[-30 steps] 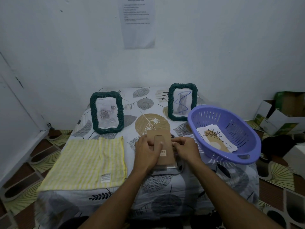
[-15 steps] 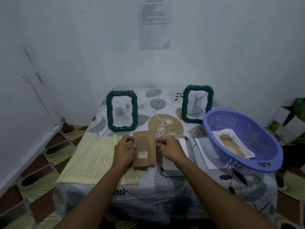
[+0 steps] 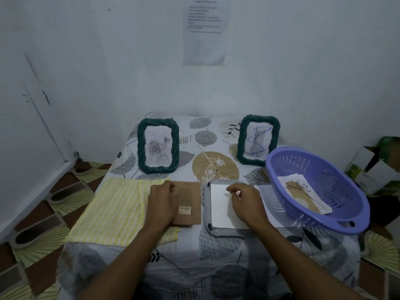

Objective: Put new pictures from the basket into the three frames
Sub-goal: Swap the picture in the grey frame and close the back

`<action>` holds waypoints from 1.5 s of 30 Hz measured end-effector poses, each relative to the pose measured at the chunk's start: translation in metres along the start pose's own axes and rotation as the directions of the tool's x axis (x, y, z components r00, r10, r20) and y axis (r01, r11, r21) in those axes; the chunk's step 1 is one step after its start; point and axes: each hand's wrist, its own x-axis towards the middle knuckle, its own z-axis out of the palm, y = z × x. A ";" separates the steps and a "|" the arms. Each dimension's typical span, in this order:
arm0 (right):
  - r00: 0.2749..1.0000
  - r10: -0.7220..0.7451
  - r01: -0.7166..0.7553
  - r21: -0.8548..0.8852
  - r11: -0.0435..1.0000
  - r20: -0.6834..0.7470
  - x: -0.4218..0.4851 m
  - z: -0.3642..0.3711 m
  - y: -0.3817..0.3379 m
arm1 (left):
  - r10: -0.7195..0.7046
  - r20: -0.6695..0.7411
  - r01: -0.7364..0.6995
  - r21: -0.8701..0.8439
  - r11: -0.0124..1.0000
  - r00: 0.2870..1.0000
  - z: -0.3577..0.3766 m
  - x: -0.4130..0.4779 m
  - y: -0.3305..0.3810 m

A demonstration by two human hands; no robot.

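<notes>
Two green woven frames stand at the back of the table, one with a rose picture (image 3: pixel 158 146) and one with a blue squiggle (image 3: pixel 257 139). A third frame (image 3: pixel 208 226) lies face down and open in front of me, with a white sheet (image 3: pixel 219 211) showing in it. My right hand (image 3: pixel 245 201) hovers over that sheet, its curled fingertips pinching at the upper edge. My left hand (image 3: pixel 162 204) holds the brown backing board (image 3: pixel 189 202), which lies partly on the cloth. The purple basket (image 3: pixel 275 167) at the right holds a flower picture (image 3: pixel 303 195).
A yellow striped cloth (image 3: pixel 116 208) covers the table's left front. Another white sheet (image 3: pixel 263 190) lies between the open frame and the basket. Cardboard boxes (image 3: pixel 376 167) sit on the floor at the right. A printed notice (image 3: pixel 204 31) hangs on the wall.
The backing board came off the face-down frame and moved left with my left hand onto the cloth's edge. My right hand let go of it and went to the uncovered white sheet.
</notes>
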 end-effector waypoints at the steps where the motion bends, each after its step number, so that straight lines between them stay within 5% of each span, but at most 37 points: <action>1: 1.000 -0.004 0.004 -0.014 1.000 -0.021 0.000 -0.003 0.005 | 0.032 -0.023 -0.031 0.027 0.999 0.999 0.001 0.003 0.005; 7: 0.995 -0.025 0.017 -0.079 0.997 -0.095 -0.002 -0.003 0.022 | 0.189 0.150 -0.211 0.151 0.966 0.970 0.032 0.006 0.063; 12: 0.988 -0.038 0.035 -0.026 0.999 -0.148 -0.009 0.003 0.034 | 0.090 0.169 -0.131 0.253 0.958 0.981 0.066 -0.001 0.069; 25: 0.979 -0.059 0.072 0.061 0.996 -0.195 -0.011 0.005 0.040 | 0.083 0.028 -0.082 -0.042 0.996 0.996 0.064 -0.009 0.072; 32: 0.959 -0.213 0.206 -0.056 0.977 -0.188 0.003 -0.026 0.012 | -0.001 0.058 0.020 -0.336 0.942 0.998 0.046 0.002 0.089; 35: 0.950 -0.268 0.211 -0.304 0.929 -0.159 0.017 -0.064 0.002 | -0.029 0.104 0.075 -0.474 0.877 0.994 0.041 0.010 0.107; 38: 0.988 -0.137 0.083 -0.502 0.861 -0.070 0.021 -0.101 0.013 | -0.058 0.206 0.165 -0.549 0.820 0.977 0.047 0.012 0.125; 42: 0.979 0.132 -0.075 -0.336 0.939 0.152 0.015 -0.123 0.041 | -0.148 0.361 0.358 -0.634 0.686 0.921 0.067 0.013 0.143; 45: 0.983 0.107 -0.065 -0.260 0.963 0.150 0.015 -0.131 0.047 | -0.183 0.437 0.448 -0.640 0.624 0.880 0.087 0.013 0.153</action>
